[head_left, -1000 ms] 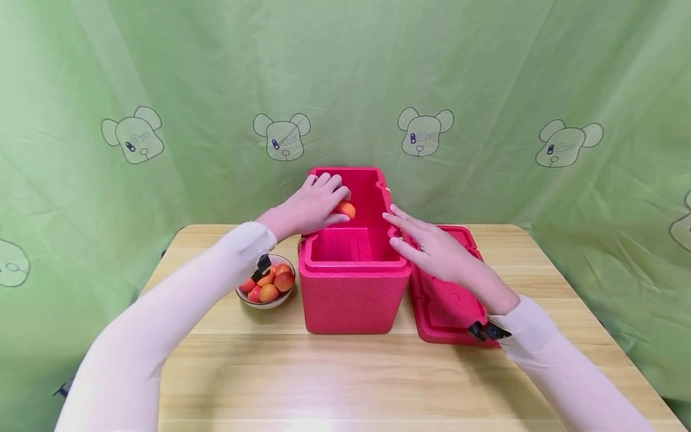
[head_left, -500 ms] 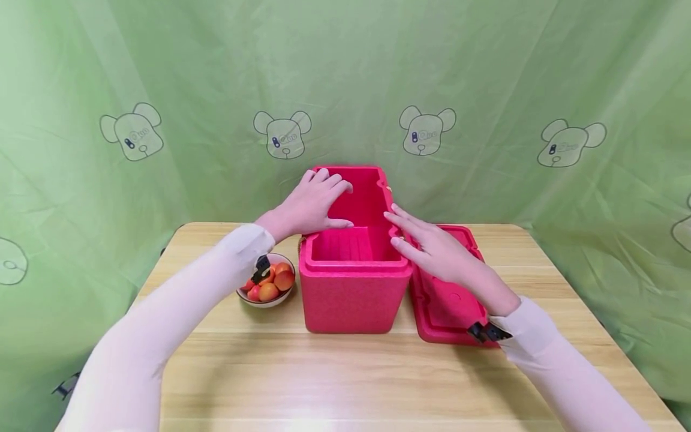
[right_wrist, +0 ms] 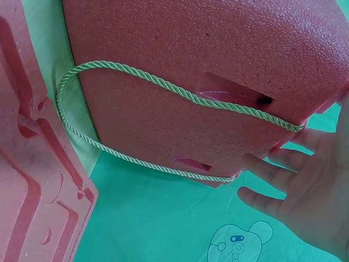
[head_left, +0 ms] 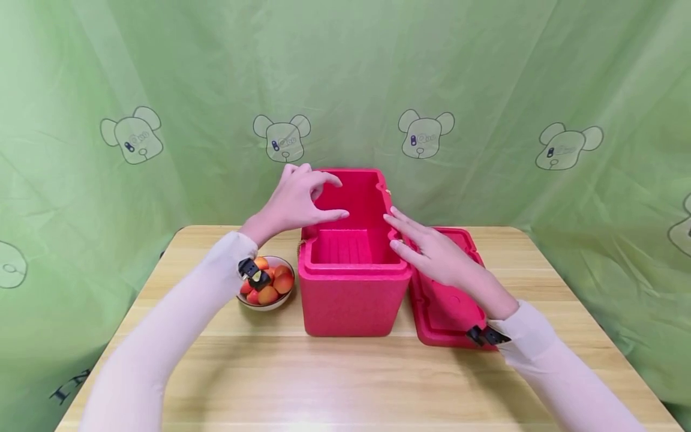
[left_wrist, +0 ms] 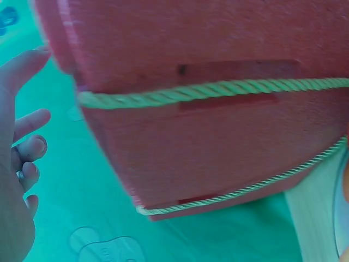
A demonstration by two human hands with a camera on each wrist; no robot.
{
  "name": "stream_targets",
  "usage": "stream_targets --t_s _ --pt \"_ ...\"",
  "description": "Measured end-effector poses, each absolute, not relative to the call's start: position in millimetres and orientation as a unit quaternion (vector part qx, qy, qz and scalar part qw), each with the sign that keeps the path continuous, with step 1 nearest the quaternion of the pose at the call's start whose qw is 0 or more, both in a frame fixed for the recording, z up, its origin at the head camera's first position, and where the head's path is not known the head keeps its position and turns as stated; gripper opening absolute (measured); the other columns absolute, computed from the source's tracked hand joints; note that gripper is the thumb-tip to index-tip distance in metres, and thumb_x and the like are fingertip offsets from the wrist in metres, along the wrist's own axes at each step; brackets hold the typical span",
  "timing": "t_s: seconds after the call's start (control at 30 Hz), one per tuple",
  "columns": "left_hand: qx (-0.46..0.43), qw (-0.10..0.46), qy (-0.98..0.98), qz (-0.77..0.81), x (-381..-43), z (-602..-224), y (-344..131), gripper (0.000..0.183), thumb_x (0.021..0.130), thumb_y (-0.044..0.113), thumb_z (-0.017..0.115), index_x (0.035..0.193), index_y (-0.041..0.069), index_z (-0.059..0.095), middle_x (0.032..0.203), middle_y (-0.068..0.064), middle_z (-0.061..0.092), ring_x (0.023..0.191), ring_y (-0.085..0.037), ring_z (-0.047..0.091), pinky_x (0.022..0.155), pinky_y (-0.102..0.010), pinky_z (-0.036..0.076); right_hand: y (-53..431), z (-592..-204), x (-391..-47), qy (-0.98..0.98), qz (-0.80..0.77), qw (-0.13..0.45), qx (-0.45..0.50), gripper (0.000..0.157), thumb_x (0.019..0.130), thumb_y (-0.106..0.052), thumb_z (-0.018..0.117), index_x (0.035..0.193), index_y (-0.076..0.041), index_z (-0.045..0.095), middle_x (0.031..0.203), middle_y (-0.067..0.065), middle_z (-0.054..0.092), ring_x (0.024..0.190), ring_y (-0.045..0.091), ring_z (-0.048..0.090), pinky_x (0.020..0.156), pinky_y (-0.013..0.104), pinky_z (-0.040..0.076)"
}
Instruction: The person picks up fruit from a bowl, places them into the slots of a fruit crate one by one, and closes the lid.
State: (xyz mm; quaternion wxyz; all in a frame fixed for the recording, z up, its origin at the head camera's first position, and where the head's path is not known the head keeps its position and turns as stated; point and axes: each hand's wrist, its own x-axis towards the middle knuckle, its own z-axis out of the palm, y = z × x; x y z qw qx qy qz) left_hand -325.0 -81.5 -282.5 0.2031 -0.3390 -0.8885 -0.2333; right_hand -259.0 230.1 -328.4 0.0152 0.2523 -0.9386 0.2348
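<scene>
A red foam cooler box [head_left: 351,307] stands uncovered mid-table, part of its ribbed inside showing. Over its left rim hovers my left hand [head_left: 294,201], thumb and forefinger spread apart with nothing between them. My right hand [head_left: 432,249] lies along the right rim, fingers straight and fingertips right at the edge. Close to my left wrist is a white bowl [head_left: 261,307] of several red-orange peaches [head_left: 283,283]. In the wrist views, rope handles [left_wrist: 218,90] hang along the box's sides. The far left of the box's inside is hidden by my left hand.
The box's red lid [head_left: 450,312] lies on the wooden table [head_left: 243,372], right of the box and partly under my right forearm. A green curtain [head_left: 345,72] printed with bear heads hangs behind and beside the table.
My left hand held a peach over the box, then let go of it; the peach is out of sight. That hand has since drawn back left and up. The right hand stays put.
</scene>
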Motion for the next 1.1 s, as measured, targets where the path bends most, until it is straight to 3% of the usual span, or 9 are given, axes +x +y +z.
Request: stream_targets --t_s 0.13,0.4,0.7,1.1 --pt "-0.348 0.243 -0.871 -0.247 -316 -277 -94 0.054 0.077 0.052 0.084 0.118 0.019 0.072 0.07 0.0 0.05 0.076 -0.015 0.043 0.089 -0.04 0.028 230 -330 -259 -0.939 0.235 0.014 0.251 0.066 0.101 -0.058 0.048 0.16 -0.041 0.024 0.171 -0.012 0.013 0.155 0.027 0.03 0.107 0.058 0.046" --pt "-0.348 0.31 -0.844 -0.264 -298 -282 -130 0.055 0.069 0.049 0.09 0.115 0.024 0.075 0.084 -0.001 0.04 0.086 -0.022 0.033 0.086 -0.041 0.024 230 -330 -260 -0.939 0.237 0.016 0.25 0.066 0.101 -0.06 0.046 0.16 -0.043 0.023 0.171 -0.013 0.013 0.154 0.026 0.031 0.106 0.058 0.047" --pt "-0.315 0.294 -0.869 -0.243 -293 -308 -168 0.061 0.065 0.047 0.092 0.117 0.021 0.074 0.085 -0.001 0.041 0.089 -0.023 0.034 0.088 -0.045 0.024 232 -333 -260 -0.938 0.238 0.019 0.249 0.065 0.101 -0.059 0.046 0.16 -0.043 0.022 0.171 -0.012 0.012 0.154 0.026 0.031 0.105 0.058 0.047" --pt "-0.269 0.252 -0.911 -0.182 -292 -351 -211 0.059 0.065 0.048 0.089 0.114 0.02 0.074 0.083 0.0 0.041 0.082 -0.022 0.031 0.078 -0.039 0.022 231 -333 -262 -0.936 0.238 0.025 0.256 0.065 0.102 -0.059 0.046 0.16 -0.042 0.023 0.171 -0.014 0.012 0.154 0.026 0.031 0.107 0.058 0.046"
